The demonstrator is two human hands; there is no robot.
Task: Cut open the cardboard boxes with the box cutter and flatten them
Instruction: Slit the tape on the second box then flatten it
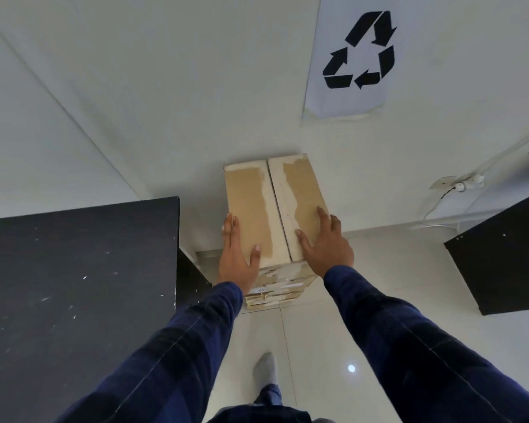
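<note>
Left of the stack: black table, close enough to snag a swung corner. On top of the stack: cardboard box, flaps closed, facing torn. Pressed between left hand and right hand, fingers straight, nothing curled under. Likely to slip or tilt on lifting, toppling the stack. No box cutter in view.

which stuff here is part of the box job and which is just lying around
Job: brown two-flap cardboard box, flattened cardboard stack beneath it, left hand, right hand.
Lying about: black table, black cabinet, white recycling sign, white wall socket.
</note>
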